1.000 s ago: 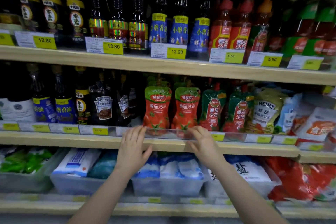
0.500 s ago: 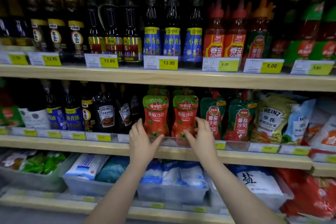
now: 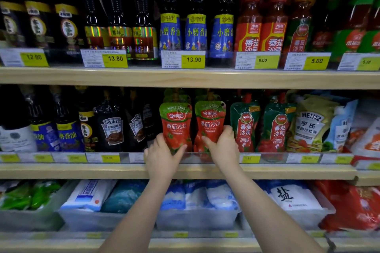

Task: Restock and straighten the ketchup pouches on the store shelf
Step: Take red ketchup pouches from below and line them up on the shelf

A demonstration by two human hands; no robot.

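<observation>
Because the middle shelf (image 3: 185, 171) has only a low clear front rail (image 3: 267, 155), a hard tug could tip a pouch over it. Your left hand (image 3: 162, 155) grips the left red ketchup pouch (image 3: 176, 123); your right hand (image 3: 223, 146) grips the right red ketchup pouch (image 3: 210, 121), both standing behind that rail beside the green ketchup pouches (image 3: 244, 125), which could topple if nudged.

Glossy plastic ketchup pouches (image 3: 176, 127); pale matt wood shelf (image 3: 82, 171) — clear plastic rail (image 3: 267, 157).

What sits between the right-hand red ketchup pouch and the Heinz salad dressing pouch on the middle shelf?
Head view: two dark green ketchup pouches stand side by side between the right red pouch, gripped by the right hand, and the Heinz pouch.
</observation>
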